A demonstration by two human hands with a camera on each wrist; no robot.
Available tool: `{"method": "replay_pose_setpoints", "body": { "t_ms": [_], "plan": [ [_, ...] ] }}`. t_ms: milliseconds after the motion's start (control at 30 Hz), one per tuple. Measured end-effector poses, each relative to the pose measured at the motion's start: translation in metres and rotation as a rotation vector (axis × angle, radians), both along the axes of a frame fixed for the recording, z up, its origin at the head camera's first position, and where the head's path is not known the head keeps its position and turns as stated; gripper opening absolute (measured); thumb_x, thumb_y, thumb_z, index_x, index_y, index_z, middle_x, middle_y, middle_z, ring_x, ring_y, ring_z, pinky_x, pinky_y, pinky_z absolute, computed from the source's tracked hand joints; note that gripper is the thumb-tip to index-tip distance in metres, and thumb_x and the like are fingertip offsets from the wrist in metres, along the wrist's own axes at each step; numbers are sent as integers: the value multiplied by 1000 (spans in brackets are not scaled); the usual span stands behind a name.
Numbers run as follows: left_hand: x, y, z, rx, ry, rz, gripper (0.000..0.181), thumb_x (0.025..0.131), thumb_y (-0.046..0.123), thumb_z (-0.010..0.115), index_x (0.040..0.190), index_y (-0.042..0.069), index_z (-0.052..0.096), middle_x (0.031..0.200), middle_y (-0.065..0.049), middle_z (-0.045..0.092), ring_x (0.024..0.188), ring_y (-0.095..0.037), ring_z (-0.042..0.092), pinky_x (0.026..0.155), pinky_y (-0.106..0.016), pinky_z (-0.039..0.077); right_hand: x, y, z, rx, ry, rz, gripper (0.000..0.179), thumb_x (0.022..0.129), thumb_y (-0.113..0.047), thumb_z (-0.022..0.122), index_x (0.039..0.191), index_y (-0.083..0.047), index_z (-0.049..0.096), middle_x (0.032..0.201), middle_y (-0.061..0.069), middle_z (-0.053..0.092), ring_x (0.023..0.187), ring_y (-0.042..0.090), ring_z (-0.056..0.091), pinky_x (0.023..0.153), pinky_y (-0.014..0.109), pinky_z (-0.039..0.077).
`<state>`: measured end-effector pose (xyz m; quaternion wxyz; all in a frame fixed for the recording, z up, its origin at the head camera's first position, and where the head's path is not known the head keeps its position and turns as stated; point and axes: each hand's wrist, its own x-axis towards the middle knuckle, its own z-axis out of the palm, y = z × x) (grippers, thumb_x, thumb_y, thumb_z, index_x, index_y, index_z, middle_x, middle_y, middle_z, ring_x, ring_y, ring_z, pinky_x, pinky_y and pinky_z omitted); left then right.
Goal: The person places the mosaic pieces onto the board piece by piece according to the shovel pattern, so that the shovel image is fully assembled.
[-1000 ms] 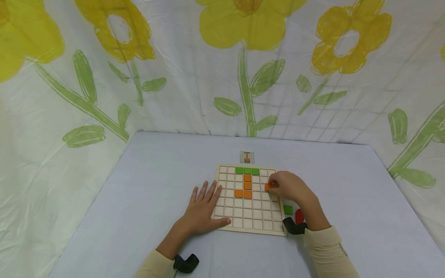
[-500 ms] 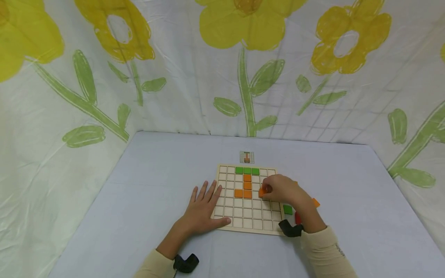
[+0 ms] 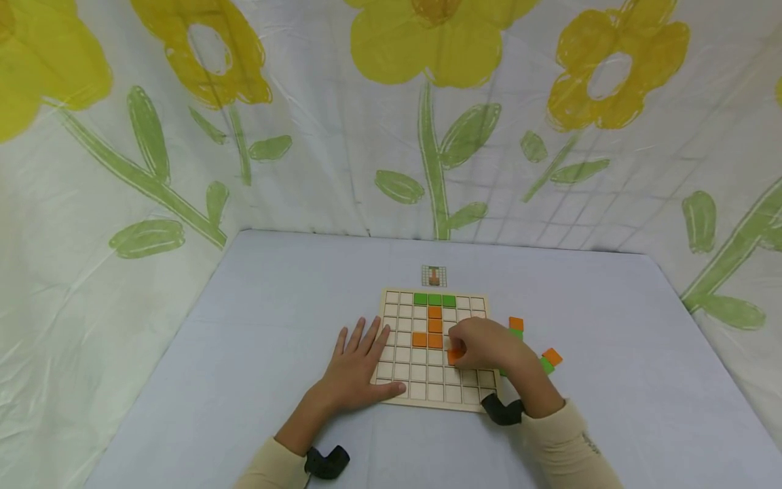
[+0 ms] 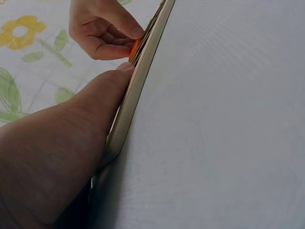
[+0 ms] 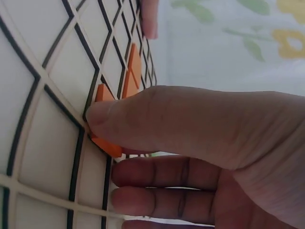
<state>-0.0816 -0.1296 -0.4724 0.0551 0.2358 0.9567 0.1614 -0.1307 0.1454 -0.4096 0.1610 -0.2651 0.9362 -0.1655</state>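
Though partly covered by the right hand [image 3: 489,344], shows plainly as an orange tile [image 3: 454,358], right of centre in the head view, over the right half of the gridded board [image 3: 435,392]; cannot tell whether down in a cell or just above. Pinched there between thumb and fingers. Holding nothing with the left hand [image 3: 352,379], left of centre, spread over the board's left edge. Probably light and stiff, going by the thin, straight edges, with little give and small risk of breaking, but perhaps slippery on smooth faces. Best to take hold by two opposite edges; for loose tiles [image 3: 552,356] on the table [image 3: 287,299] at right of the frame, better to pinch a free edge
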Motion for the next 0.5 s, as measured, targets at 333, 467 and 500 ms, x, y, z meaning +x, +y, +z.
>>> {"method": "replay_pose_setpoints", "body": {
  "t_ms": [333,467,500],
  "plan": [
    [-1,-1,1,-23,-8,-5,108,86,80,48,162,9,16,168,-11,5,152,-36,-2,116,-61,-1,10,-17,3,99,137,29,52,77,-1,79,55,-19,36,60,-6,19,57,10,21,53,28,19],
    [-1,0,1,-4,-13,-4,109,86,80,49,162,9,16,168,-11,5,152,-36,-2,116,-61,-2,11,-18,4,128,167,25,51,79,-9,84,54,-18,40,59,-7,20,56,10,22,52,27,20],
    [-1,0,1,-1,-12,-4,109,86,80,49,162,9,16,168,-11,5,152,-36,-2,116,-61,-2,11,-18,3,131,175,18,50,80,-11,84,53,-18,42,57,-7,21,55,9,23,51,27,20]
  ]
}}
